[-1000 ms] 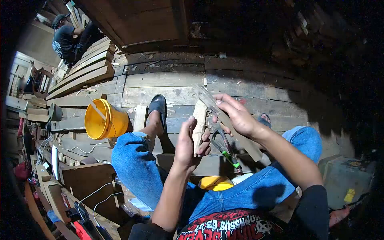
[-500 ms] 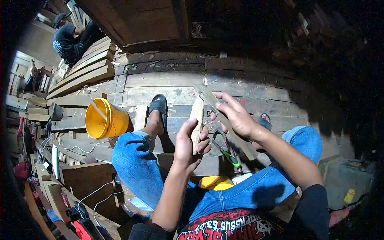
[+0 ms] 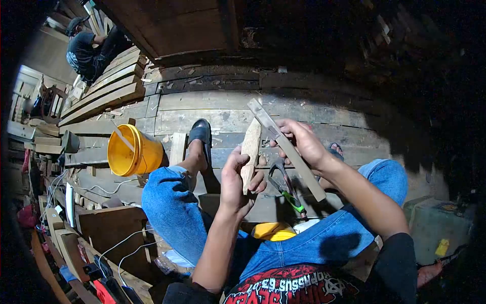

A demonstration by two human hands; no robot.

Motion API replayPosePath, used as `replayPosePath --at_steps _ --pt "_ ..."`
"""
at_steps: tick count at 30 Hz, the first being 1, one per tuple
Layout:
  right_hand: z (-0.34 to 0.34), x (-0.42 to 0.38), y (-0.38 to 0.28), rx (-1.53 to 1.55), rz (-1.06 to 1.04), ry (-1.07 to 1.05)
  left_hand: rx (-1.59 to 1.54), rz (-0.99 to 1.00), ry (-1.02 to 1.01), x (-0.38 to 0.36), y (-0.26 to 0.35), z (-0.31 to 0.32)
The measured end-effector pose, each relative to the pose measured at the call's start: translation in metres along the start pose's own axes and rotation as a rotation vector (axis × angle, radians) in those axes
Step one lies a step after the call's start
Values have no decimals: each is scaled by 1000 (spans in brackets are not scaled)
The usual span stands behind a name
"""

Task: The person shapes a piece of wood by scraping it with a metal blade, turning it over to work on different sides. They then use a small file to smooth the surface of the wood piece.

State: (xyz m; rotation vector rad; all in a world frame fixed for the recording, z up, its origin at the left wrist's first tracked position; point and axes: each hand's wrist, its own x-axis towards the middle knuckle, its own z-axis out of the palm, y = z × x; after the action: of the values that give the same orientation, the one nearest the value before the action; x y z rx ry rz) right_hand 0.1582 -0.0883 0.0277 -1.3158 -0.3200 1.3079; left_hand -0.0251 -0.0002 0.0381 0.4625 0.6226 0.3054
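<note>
My left hand point(image 3: 239, 177) is wrapped round a pale carved piece of wood point(image 3: 251, 141), its pointed end up and away from me. My right hand point(image 3: 302, 143) grips a long flat wooden bar point(image 3: 299, 166) near its middle, thumb and fingers around the edge. The bar slants from upper left to lower right, and its far end overlaps the tip of the carved wood in this view. Below the bar, between my legs, lies a tool with a green and black handle point(image 3: 293, 201) and a dark curved head.
A yellow bucket point(image 3: 132, 152) with a stick in it stands left of my sandalled foot point(image 3: 201, 137). Long beams point(image 3: 109, 99) are stacked at the upper left, where a person point(image 3: 87, 50) sits. A lidded box point(image 3: 439, 228) stands at right. White cables point(image 3: 121, 248) trail at left.
The bar in my right hand has turned and now shows its broad face. My left hand has rolled the carved wood so that more of its wide side shows.
</note>
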Motion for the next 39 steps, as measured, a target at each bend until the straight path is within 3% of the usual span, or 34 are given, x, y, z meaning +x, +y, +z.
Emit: replayPosePath --at_steps 4,9,13,16,18,27,30,35,38,39 --pt "2 -3 -2 171 -67 -46 26 0 8 -1 0 4" --pt "1 3 -2 151 -88 -14 42 1 8 -1 -2 1" --pt "10 -7 -9 209 29 -16 -8 0 41 0 -2 -1" --pt "13 -15 -9 -91 51 -153 -76 -6 45 0 -2 -3" --pt "9 -4 5 -293 -110 -186 -81 1 15 0 0 -2" --pt "14 -12 2 -504 -169 -7 -14 -32 59 0 0 4" --pt "10 -5 13 -597 -294 9 -44 -52 66 0 0 3" --pt "24 -23 10 -743 -280 -46 -66 -31 85 1 0 -3" --pt "21 -16 27 -777 -482 -34 -77 -9 93 1 0 -2" --pt "20 -16 29 -776 -463 -43 -61 4 87 1 0 0"
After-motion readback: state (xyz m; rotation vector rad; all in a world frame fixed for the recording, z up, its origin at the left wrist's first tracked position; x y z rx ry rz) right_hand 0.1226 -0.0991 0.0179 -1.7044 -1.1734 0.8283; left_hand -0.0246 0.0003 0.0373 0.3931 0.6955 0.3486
